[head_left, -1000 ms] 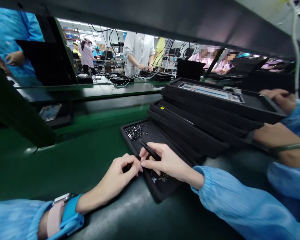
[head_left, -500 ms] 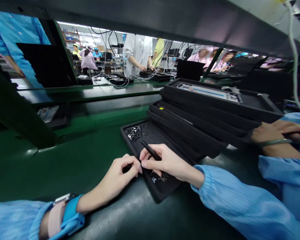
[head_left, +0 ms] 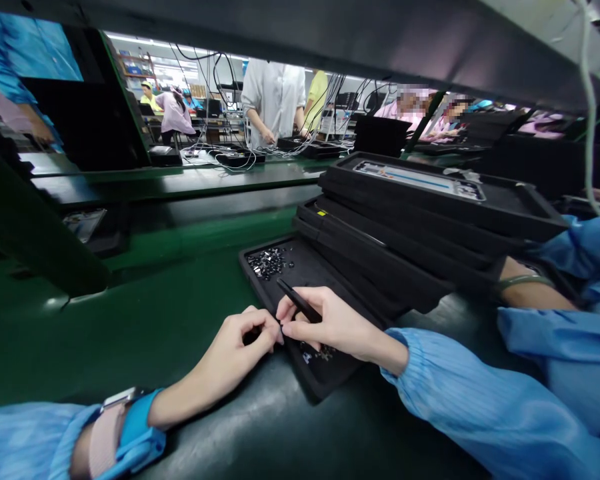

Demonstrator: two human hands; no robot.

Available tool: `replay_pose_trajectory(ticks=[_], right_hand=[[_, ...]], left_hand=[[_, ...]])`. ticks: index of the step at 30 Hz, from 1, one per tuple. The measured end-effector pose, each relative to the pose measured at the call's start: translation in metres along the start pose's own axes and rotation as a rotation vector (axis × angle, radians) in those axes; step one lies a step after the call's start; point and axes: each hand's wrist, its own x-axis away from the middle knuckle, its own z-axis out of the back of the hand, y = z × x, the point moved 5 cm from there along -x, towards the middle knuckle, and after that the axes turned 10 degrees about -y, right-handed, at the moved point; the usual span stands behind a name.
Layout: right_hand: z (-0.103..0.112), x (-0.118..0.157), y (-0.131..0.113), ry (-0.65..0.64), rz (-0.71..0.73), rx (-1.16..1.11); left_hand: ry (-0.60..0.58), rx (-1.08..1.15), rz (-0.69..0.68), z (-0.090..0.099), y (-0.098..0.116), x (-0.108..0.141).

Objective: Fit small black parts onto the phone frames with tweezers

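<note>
Slim black tweezers (head_left: 300, 301) rest in my right hand (head_left: 337, 323), gripped between thumb and fingers and slanting up to the left. My left hand (head_left: 243, 343) is closed in a pinch, its fingertips meeting those of my right hand at the tray's near left edge. Whatever sits between the left fingertips is too small to make out. Both hands are over a shallow black tray (head_left: 313, 267). A pile of tiny dark and shiny parts (head_left: 267, 263) lies at its far end. More small metal parts (head_left: 323, 355) lie at the near end, partly hidden beneath my right hand.
Stacked black trays (head_left: 380, 233) stand right behind the parts tray, the top one bearing a long metal frame (head_left: 420, 179). At the right, a co-worker's arm with a bangle (head_left: 527, 281) is close by. A green post (head_left: 40, 227) rises at the left. A shelf beam (head_left: 280, 40) crosses overhead.
My hands keep nearly the same pose at the tray edge. The co-worker's arm at the right has shifted slightly left and down. The view has moved a little.
</note>
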Motion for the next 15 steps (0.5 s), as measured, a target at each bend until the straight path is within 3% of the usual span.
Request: replay_pose_trajectory(ticks=[9,15], right_hand=[[-0.0009,-0.0012,0.0010,-0.001,0.019,0.078],[0.0011,0.0014,-0.0045,-0.035,0.058,0.106]], left_hand=[[-0.007,-0.018,0.020,-0.0009,0.0005,0.0001],[0.002,0.105,0.010,0.0010,-0.0014,-0.0011]])
